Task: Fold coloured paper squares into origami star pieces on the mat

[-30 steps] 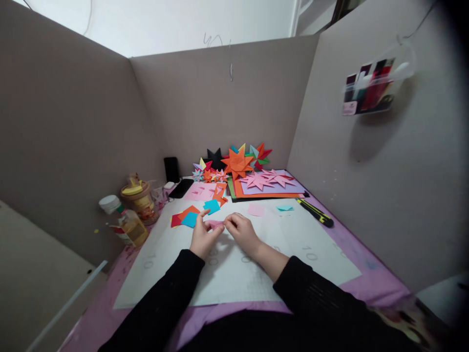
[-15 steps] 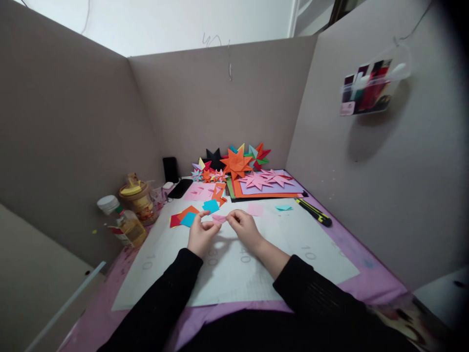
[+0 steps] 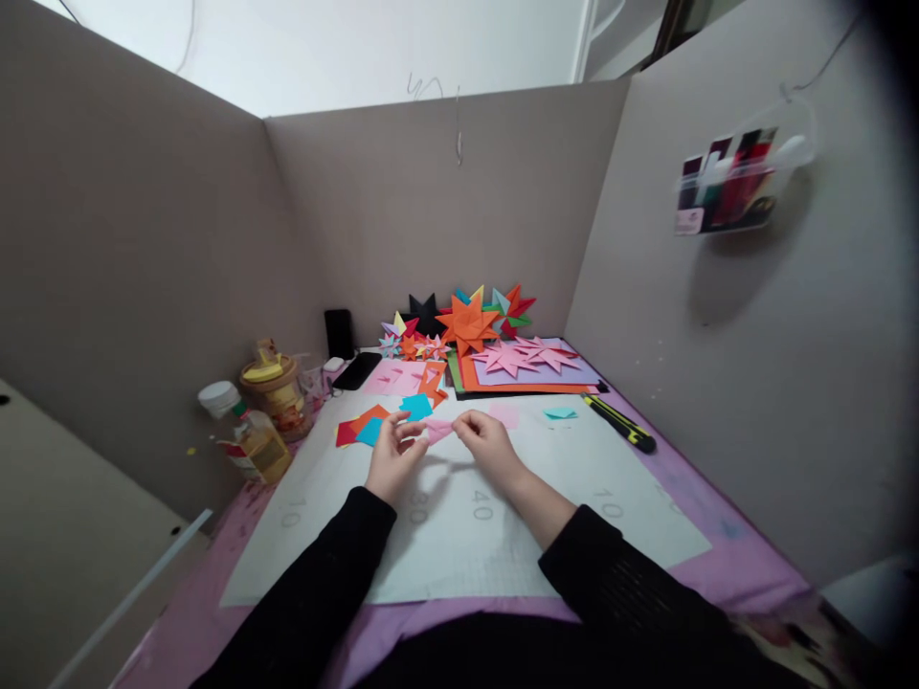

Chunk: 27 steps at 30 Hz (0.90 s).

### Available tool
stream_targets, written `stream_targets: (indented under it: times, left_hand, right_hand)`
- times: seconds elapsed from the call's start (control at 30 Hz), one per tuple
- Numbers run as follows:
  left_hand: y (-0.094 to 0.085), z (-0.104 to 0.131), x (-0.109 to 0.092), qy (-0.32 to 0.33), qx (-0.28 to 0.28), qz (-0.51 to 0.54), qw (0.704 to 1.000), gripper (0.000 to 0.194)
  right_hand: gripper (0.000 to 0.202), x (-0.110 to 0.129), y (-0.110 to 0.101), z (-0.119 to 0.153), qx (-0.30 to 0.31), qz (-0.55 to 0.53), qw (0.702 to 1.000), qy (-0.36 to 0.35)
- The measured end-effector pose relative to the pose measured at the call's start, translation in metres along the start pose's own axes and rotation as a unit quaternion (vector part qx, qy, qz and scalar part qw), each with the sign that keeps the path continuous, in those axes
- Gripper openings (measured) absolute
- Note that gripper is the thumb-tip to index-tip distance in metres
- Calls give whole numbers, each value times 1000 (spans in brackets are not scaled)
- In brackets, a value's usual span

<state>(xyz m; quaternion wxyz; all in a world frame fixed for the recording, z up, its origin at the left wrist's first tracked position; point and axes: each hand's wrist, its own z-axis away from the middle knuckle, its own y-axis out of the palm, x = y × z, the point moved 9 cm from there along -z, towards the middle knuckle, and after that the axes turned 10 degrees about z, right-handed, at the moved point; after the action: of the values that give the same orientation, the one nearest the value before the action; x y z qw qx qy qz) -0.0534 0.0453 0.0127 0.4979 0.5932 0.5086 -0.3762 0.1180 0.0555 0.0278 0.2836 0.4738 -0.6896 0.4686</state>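
Left hand (image 3: 392,459) and right hand (image 3: 489,445) just drifted apart, so more of the pink folded paper (image 3: 438,431) shows between them, over the numbered white sheet (image 3: 466,560). Right's pinching one end; left's half-open, can't tell if it's gripping.

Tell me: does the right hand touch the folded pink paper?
Touching: the head view shows the right hand pinching the folded pink paper at one end.

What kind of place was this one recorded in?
Probably a papercraft workspace, walled by grey partitions: folded paper stars sit toward the back, a yellow-and-black cutter lies at the right, and the right hand pinches a small pink paper.
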Motion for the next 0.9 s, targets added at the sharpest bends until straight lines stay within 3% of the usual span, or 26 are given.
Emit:
stream_targets:
  times: [0.07,0.23,0.47,0.6,0.73,0.83,0.9]
  left_hand:
    - [5,1,-1,12,20,7,1000,55]
    - [12,5,8,-36,47,-15,998,54]
    - [11,6,6,-18,33,-52,998,49]
    - [6,5,5,-5,9,-71,997,49]
    - [-7,2,3,10,-30,-95,995,46]
    - [-8,1,4,11,-30,-82,996,46]
    - [-3,3,4,16,-17,-82,996,46]
  right_hand:
    - [16,4,11,4,32,21,999,-21]
    - [14,12,25,10,74,34,995,-55]
    - [17,5,36,12,107,-19,994,3]
    - [20,-4,30,6,98,-58,993,41]
    - [25,-24,9,-6,64,-103,988,94]
    - [23,-25,2,-10,50,-106,991,71]
    - [18,-16,11,-6,73,-93,992,31]
